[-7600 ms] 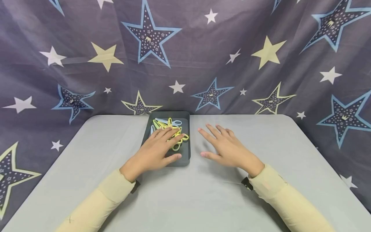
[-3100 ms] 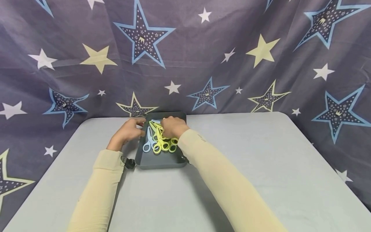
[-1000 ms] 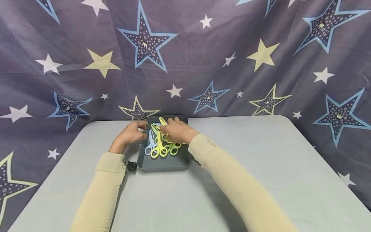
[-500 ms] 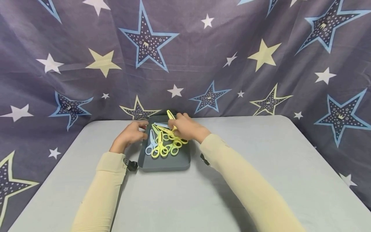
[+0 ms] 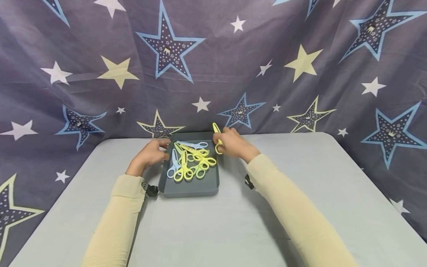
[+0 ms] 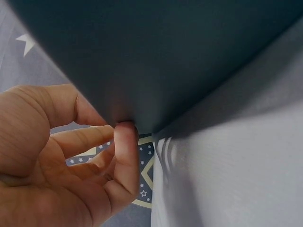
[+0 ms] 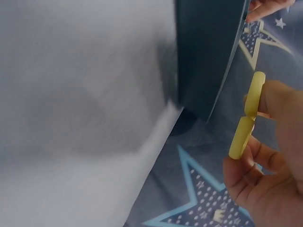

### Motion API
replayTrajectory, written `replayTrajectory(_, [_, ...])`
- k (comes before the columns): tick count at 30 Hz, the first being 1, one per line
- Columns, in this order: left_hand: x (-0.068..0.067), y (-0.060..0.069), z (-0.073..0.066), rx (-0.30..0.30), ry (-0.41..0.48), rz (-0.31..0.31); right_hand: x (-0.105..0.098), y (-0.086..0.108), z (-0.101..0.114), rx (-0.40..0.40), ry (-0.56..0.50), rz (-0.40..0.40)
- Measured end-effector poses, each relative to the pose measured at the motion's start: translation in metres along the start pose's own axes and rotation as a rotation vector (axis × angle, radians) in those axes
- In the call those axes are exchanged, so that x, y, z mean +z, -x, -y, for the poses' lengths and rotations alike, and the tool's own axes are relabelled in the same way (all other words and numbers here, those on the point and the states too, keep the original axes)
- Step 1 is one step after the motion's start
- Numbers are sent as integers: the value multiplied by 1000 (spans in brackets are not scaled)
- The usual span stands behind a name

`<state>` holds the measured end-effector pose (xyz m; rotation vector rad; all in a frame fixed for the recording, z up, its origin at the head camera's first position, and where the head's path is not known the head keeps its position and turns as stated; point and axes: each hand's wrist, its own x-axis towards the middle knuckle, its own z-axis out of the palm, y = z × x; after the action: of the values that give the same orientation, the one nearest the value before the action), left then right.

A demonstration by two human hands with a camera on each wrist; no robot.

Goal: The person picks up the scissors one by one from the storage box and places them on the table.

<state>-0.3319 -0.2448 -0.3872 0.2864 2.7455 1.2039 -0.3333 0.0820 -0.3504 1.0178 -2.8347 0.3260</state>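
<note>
In the head view, my right hand [image 5: 233, 142] holds a pair of yellow scissors [image 5: 217, 128] just past the right rim of a dark grey tray [image 5: 190, 193]. The right wrist view shows the yellow handle loops [image 7: 242, 135] pinched between thumb and fingers. My left hand [image 5: 151, 154] grips the tray's left wall; in the left wrist view, thumb and fingers [image 6: 126, 156] close on its edge. Inside the tray lie blue scissors [image 5: 174, 165], another blue pair [image 5: 197, 145] near the back, and several yellow and green scissors [image 5: 183, 172], overlapping in a pile.
The tray stands on a pale grey table [image 5: 283, 207], near its back edge. A dark curtain [image 5: 213, 66] with a star pattern hangs right behind the table. Bare tabletop stretches to the right of the tray and in front of it.
My right hand, earlier reaching into the pile, has lifted the yellow scissors and carried them rightward over the tray's right rim. The left hand, open above the tray at first, has since moved to its left wall.
</note>
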Motion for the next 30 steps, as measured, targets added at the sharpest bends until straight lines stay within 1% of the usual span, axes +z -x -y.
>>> replayTrajectory(6, [-1, 0, 1, -1, -1, -1, 3, 5, -14, 66, 17, -8])
replayTrajectory(10, [0, 1, 2, 3, 14, -4, 7, 7, -21, 114, 1, 14])
replayTrajectory(15, [0, 1, 1, 5, 0, -5, 11, 11, -30, 175, -20, 43])
replayTrajectory(22, [0, 1, 0, 9, 3, -4, 19, 10, -38, 186, -24, 37])
replayTrajectory(30, [0, 0, -1, 1, -15, -5, 29, 1, -42, 214, -21, 71])
